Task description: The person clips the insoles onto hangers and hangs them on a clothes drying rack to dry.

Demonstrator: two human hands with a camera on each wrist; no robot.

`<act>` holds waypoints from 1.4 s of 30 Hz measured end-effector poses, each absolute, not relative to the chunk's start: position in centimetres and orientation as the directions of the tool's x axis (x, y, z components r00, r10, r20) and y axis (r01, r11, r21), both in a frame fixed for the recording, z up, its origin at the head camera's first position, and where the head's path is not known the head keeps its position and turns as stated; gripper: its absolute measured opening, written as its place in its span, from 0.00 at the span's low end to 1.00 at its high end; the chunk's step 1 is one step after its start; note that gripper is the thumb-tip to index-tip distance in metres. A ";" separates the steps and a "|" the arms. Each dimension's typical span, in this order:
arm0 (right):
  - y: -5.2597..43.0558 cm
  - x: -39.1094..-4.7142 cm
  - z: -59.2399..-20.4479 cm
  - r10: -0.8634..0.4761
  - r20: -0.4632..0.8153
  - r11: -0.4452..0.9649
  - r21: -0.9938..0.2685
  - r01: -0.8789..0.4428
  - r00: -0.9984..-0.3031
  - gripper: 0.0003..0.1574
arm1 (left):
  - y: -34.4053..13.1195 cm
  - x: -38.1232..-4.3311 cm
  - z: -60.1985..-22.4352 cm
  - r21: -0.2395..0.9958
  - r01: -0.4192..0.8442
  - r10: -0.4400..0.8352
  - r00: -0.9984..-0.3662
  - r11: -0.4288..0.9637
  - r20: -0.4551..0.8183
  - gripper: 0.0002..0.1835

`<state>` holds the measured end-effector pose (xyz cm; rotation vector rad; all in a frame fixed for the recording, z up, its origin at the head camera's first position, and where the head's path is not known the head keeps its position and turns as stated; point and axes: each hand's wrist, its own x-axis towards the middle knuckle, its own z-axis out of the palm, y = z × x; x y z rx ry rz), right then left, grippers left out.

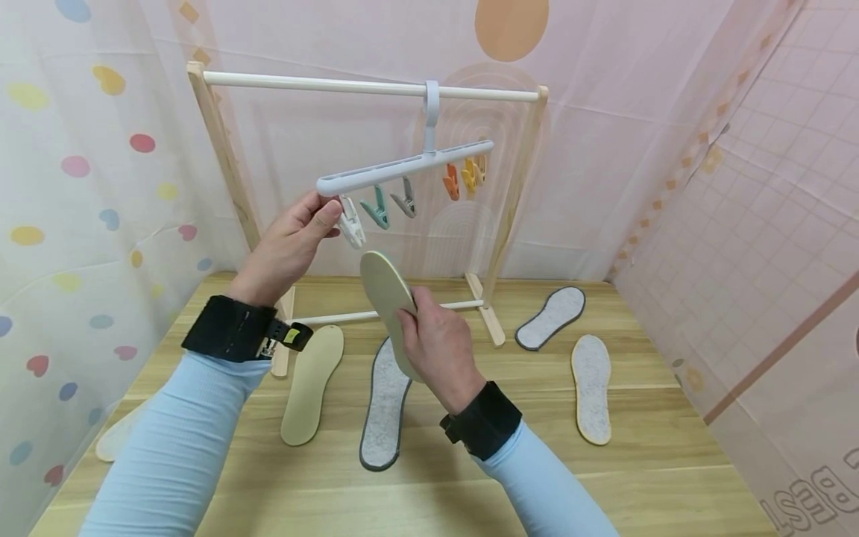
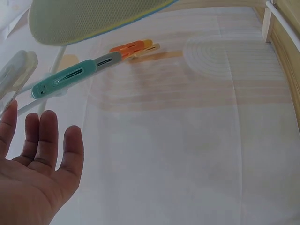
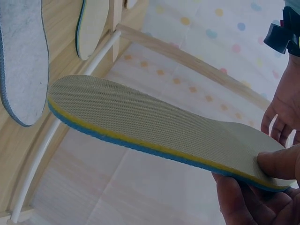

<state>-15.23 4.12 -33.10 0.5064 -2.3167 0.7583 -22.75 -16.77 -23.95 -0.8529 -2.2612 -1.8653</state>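
Note:
My left hand [image 1: 287, 240] pinches the upper part of a white clothespin [image 1: 352, 226] at the near left end of a clip hanger [image 1: 382, 174]. In my right hand [image 1: 444, 349] is a beige insole [image 3: 154, 117] with a yellow and blue edge, gripped by its heel end between thumb and fingers. Its toe end points up, just below the white clothespin and apart from it. A teal clothespin [image 1: 377, 209] and a grey clothespin [image 1: 406, 198] hang beside the white one. In the left wrist view the left thumb's contact cannot be made out.
The hanger hooks over the white rod [image 1: 302, 83] of a wooden rack. Orange [image 1: 452, 183] and yellow clothespins [image 1: 468, 179] hang toward its far end. On the wooden table [image 1: 496, 462] lie a beige insole [image 1: 312, 388], several grey felt insoles [image 1: 385, 410] and a pale one [image 1: 121, 436].

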 end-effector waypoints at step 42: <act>3.2 -15.7 -31.6 -0.181 0.634 0.737 -0.419 -0.531 -0.752 0.14 | -16.2 -22.4 -23.7 0.859 0.494 0.325 -0.841 0.133 0.433 0.25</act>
